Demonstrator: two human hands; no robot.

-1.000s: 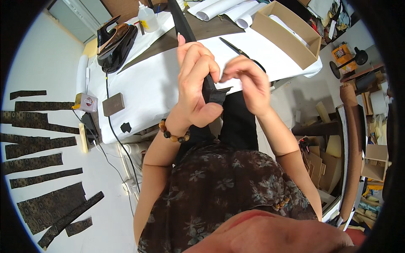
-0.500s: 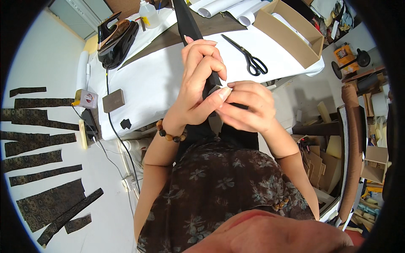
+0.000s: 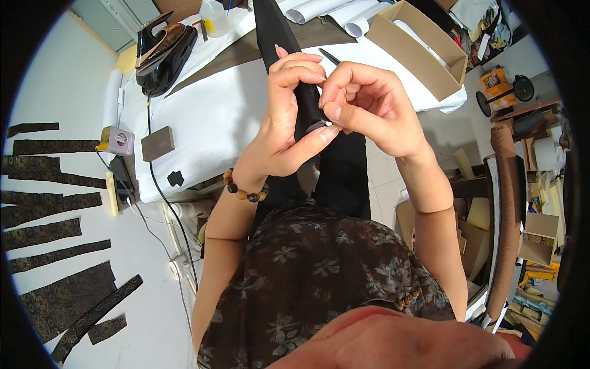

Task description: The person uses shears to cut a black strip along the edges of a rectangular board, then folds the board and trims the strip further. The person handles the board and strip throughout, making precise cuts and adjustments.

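A long black fabric-like strip runs from the far edge of the white-covered table toward me. Its near end lies in my left hand, with the fingers curled over its side and the thumb stretched along the end. My right hand is closed in a pinch at that end, thumb and index finger nearly meeting. A tiny white bit shows between the left thumb tip and the right fingers. I cannot make out exactly what the right fingers grip. Behind the right hand, scissors show only their blade tip.
A black iron stands at the far left, its cord crossing the table near a grey block. A cardboard box and paper rolls lie at the far right. Patterned fabric pieces hang at the left.
My right hand has turned and risen, its palm side now showing and its forearm more upright. It now covers most of the scissors. The left hand keeps its hold on the strip.
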